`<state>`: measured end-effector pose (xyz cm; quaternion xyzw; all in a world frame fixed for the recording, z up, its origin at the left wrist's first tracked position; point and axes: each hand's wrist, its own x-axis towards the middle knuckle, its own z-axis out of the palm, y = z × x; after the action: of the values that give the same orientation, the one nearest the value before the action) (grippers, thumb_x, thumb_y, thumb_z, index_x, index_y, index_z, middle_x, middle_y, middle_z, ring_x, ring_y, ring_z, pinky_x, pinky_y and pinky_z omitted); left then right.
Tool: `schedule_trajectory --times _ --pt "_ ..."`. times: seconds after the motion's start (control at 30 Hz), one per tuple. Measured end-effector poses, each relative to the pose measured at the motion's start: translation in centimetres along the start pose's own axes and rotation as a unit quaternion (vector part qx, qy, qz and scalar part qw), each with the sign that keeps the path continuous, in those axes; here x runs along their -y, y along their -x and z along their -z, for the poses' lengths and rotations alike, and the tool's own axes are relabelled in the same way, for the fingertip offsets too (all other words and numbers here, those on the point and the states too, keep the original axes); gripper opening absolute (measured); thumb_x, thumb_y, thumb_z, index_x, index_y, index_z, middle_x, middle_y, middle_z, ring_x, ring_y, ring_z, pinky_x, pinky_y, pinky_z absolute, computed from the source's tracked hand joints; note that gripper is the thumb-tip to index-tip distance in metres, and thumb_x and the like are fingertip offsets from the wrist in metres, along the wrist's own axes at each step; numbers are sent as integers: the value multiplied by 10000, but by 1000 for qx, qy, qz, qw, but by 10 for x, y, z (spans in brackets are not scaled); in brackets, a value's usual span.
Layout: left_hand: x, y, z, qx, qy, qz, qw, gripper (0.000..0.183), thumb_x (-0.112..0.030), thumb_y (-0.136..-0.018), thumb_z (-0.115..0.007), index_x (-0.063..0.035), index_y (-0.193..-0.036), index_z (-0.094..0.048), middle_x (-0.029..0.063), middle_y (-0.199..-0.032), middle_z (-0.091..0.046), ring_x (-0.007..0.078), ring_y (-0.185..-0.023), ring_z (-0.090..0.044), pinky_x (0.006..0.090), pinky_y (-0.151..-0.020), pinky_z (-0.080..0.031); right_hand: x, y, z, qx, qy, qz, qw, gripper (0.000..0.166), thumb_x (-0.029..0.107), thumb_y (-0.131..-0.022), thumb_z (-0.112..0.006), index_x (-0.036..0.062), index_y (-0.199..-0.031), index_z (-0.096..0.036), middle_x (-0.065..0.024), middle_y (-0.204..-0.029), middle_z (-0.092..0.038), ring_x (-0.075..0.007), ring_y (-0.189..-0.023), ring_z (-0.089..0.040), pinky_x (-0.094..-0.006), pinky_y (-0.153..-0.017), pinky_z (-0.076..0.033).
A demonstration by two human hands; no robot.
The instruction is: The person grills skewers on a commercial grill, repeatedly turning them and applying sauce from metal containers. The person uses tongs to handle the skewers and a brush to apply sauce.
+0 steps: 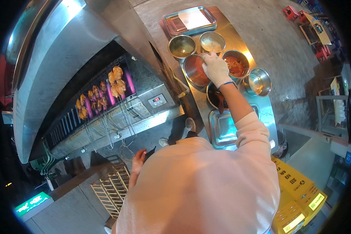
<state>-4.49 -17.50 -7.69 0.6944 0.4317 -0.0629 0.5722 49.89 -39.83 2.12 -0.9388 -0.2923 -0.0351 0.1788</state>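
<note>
My right hand (216, 68), in a white knitted glove, reaches over a steel bowl of red seasoning (195, 69). Its fingers are at the bowl's rim, and the glove hides whether they grip anything. Around it stand a bowl of pale seasoning (213, 42), a bowl with a yellowish-green content (182, 46), a pot of red chilli sauce (237, 65) and a pot of dark sauce (215, 96), partly covered by my forearm. My bare left hand (139, 159) hangs low by my side, fingers loosely curled, next to a black strip of cloth (150, 153).
Skewered meat pieces (117, 82) cook over glowing tubes in a hooded steel grill (158, 101) on the left. The steel table (237, 32) also carries stacked trays (172, 25), a metal pot (259, 82) and another tray (218, 128). A slatted rack (111, 187) stands behind my left hand.
</note>
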Motion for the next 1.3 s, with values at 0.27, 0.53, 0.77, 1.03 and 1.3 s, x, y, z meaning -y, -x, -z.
schedule_trajectory --times 0.27,0.53,0.77,1.03,1.3 --pt "9 -3 -5 -10 -10 48 999 374 -323 -1016 -592 -43 -1260 -638 50 -1036 -696 102 -908 -589 272 -826 -477 -12 -4 -3 -5 -117 -55 992 307 292 -913 -580 127 -1148 -688 -194 -1127 -647 -380 -1014 -650 -477 -886 -520" --pt "38 -9 4 -24 90 23 995 345 -315 -1017 -587 -65 -1247 -650 46 -1080 -701 101 -889 -602 272 -792 -493 -38 -3 -33 125 -40 -134 982 410 232 -838 -574 45 -1196 -645 -260 -1112 -668 -405 -1055 -647 -492 -911 -512" --pt "5 18 -4 -68 160 53 983 374 -317 -1018 -577 -56 -1284 -603 75 -1040 -698 146 -862 -662 302 -729 -526 17 -2 -12 108 109 54 987 394 135 -822 -644 74 -1208 -593 -187 -1234 -589 -342 -1124 -608 -449 -933 -515" --pt "-8 13 22 -108 123 74 984 408 -348 -1012 -593 -43 -1283 -590 82 -1030 -685 157 -860 -674 322 -722 -537 -35 -25 -128 308 -83 120 940 561 238 -740 -728 139 -1282 -619 -282 -1324 -518 -465 -1190 -540 -463 -1032 -453" --pt "15 39 26 -220 196 96 951 350 -284 -1014 -585 -25 -1248 -611 89 -1015 -695 154 -792 -685 303 -655 -545 -2 -22 -110 247 22 131 960 445 250 -757 -737 122 -1164 -611 -269 -1182 -551 -497 -1082 -562 -490 -949 -476"
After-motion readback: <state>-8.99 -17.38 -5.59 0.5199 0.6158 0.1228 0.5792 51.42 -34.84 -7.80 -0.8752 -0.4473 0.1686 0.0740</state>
